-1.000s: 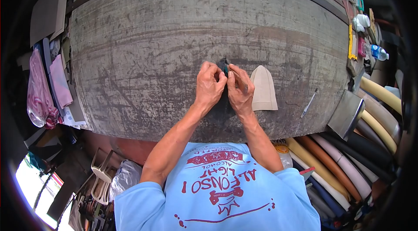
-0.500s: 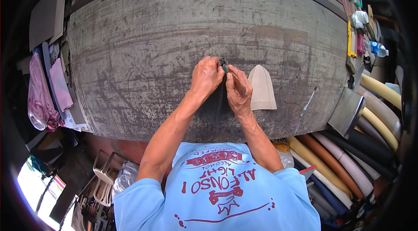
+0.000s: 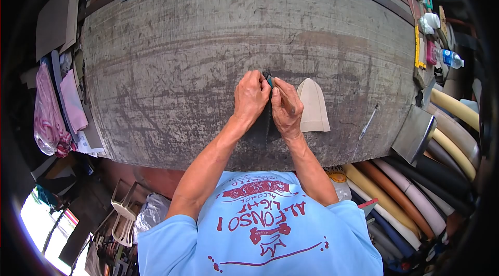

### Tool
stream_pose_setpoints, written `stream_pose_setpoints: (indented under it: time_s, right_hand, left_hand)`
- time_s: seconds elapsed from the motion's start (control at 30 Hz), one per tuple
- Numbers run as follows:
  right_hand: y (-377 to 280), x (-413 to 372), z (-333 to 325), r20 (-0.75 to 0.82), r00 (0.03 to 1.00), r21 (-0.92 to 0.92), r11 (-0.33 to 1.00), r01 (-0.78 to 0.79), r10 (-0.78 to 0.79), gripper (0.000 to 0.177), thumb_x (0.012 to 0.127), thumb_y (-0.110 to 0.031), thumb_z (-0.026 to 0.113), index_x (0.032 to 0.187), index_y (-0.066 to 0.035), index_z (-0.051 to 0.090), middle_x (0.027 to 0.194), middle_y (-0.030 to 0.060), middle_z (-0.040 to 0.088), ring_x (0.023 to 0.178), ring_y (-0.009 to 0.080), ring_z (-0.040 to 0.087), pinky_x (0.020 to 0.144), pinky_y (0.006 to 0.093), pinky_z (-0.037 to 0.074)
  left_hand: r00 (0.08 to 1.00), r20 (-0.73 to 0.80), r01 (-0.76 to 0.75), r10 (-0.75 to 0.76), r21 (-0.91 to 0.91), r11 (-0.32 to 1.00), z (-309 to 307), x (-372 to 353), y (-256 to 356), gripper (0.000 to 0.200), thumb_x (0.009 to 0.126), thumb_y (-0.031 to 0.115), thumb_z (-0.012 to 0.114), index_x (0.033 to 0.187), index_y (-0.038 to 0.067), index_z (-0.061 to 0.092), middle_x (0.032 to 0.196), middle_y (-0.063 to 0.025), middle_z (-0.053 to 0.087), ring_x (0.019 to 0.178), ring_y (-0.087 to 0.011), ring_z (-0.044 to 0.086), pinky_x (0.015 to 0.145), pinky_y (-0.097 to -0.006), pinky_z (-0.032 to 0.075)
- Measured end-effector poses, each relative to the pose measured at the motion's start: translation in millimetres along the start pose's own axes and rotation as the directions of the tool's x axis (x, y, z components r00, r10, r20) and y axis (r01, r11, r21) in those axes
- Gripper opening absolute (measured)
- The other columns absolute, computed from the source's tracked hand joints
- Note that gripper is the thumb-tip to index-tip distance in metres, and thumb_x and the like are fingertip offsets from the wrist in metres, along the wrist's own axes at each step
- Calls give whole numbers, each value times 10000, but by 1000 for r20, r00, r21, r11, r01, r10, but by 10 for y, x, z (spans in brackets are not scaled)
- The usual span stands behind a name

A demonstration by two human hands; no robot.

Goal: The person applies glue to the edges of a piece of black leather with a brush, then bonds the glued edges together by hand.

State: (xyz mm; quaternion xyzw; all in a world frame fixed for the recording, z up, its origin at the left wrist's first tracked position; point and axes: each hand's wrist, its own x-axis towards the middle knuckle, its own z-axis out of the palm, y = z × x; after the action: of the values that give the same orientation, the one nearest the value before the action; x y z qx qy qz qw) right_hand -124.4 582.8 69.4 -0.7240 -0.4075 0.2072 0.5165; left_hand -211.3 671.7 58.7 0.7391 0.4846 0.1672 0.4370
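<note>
Both bare hands [image 3: 269, 101] pinch a small dark teal piece [image 3: 270, 82], possibly fabric, beside a beige arch-shaped flat panel [image 3: 313, 107] on the worn grey tabletop [image 3: 182, 57].

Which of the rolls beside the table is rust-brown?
The rust-brown roll is the one at lower right, sandwiched between a tan roll and a pale pink roll; its orange tone sets it apart.

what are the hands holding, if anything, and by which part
A small dark piece, held at the fingertips of the left hand and right hand; the fingers hide too much to tell which part.
</note>
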Motion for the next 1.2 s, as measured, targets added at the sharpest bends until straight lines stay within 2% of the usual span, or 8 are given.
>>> stream_pose_setpoints:
  time_s: [0.2,0.5,0.6,0.8,0.9,1.0,1.1,1.2]
  right_hand:
    - [67,6,20,23,991,-59,989,133,-132,195,947,11,621,1125,89,628,1097,220,671,995,357,682,785,387,584]
    - [68,-10,1,12,997,-60,995,76,-76,192,950,18,606,1129,84,620,1104,215,670,1027,365,669,833,408,577]
    - [59,-50,28,-33,999,-13,1000,-8,8,187,957,11,598,1128,83,623,1105,217,669,1027,364,670,823,408,582]
    - [62,-24,-37,12,1000,-48,999,24,-24,236,998,-80,595,1190,48,646,1118,201,691,1031,306,697,846,375,601]
    - [43,-5,-19,9,1000,1,1000,-11,11,237,995,-83,602,1187,49,650,1113,201,694,1017,308,702,839,375,599]
    - [32,12,-26,14,1000,-12,1000,-1,1,232,992,-70,602,1185,51,648,1106,199,696,1020,304,702,836,369,596]
    - [90,11,4,4,994,-96,990,106,-106,205,963,-16,610,1152,63,631,1106,201,675,994,333,690,798,383,576]
    - [130,1,27,1,999,-70,996,47,-47,202,967,-14,604,1154,57,629,1118,195,671,1011,323,686,805,381,577]
  left_hand:
    - [1000,10,-19,19,9,1000,0,0,-6,128,872,70,638,836,-26,561,830,-191,597,730,-381,612,633,-477,490]
    - [999,2,36,-36,-50,998,8,-37,15,126,879,65,640,851,-19,551,816,-180,577,711,-363,597,622,-464,477]
    - [999,-32,29,-28,8,1000,33,-42,35,138,891,79,656,851,-28,580,781,-156,597,670,-271,601,621,-401,495]
    - [999,-31,-7,7,7,1000,59,-35,-3,145,895,85,654,849,-29,576,791,-150,597,672,-270,596,623,-406,493]
    - [1000,-1,14,-14,-28,1000,44,-39,25,116,884,50,619,852,-23,535,821,-185,568,704,-363,591,620,-468,479]
    - [1000,-16,9,-9,8,1000,49,-41,26,140,897,75,651,855,-30,568,802,-146,588,675,-271,589,627,-403,493]
    - [1000,-30,-2,2,4,1000,65,-46,15,135,894,71,653,859,-28,567,797,-146,583,675,-275,590,628,-405,493]
    - [997,-61,-45,45,11,999,97,-49,-10,122,891,59,650,860,-25,568,791,-148,579,677,-279,592,627,-407,491]
